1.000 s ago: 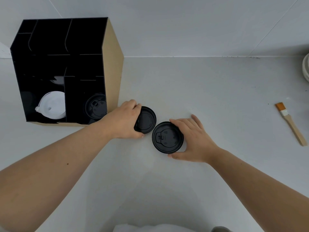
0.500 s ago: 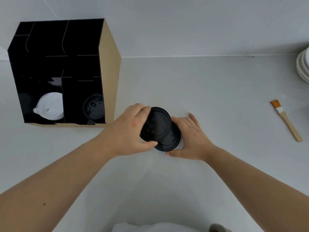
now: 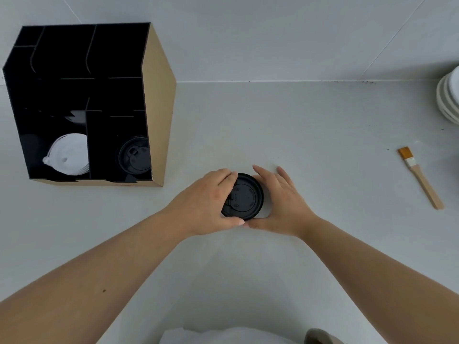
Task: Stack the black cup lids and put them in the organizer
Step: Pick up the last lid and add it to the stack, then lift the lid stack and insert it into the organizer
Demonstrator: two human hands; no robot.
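Two black cup lids (image 3: 244,197) lie stacked on the white counter, only the upper one showing. My left hand (image 3: 207,202) grips the stack's left rim with thumb and fingers. My right hand (image 3: 280,202) cups the right rim, thumb at the near edge. The black organizer (image 3: 159,95) with a tan side stands at the left. Its lower right compartment holds a black lid (image 3: 135,156); the lower left one holds white lids (image 3: 72,155).
A small brush (image 3: 419,178) with orange bristles and a wooden handle lies on the counter at the right. A stack of white plates (image 3: 449,95) sits at the far right edge. Something white (image 3: 223,336) shows at the bottom edge.
My left hand carried its black lid to the right and set it down onto the lid by my right hand. Both hands now close around the stack.
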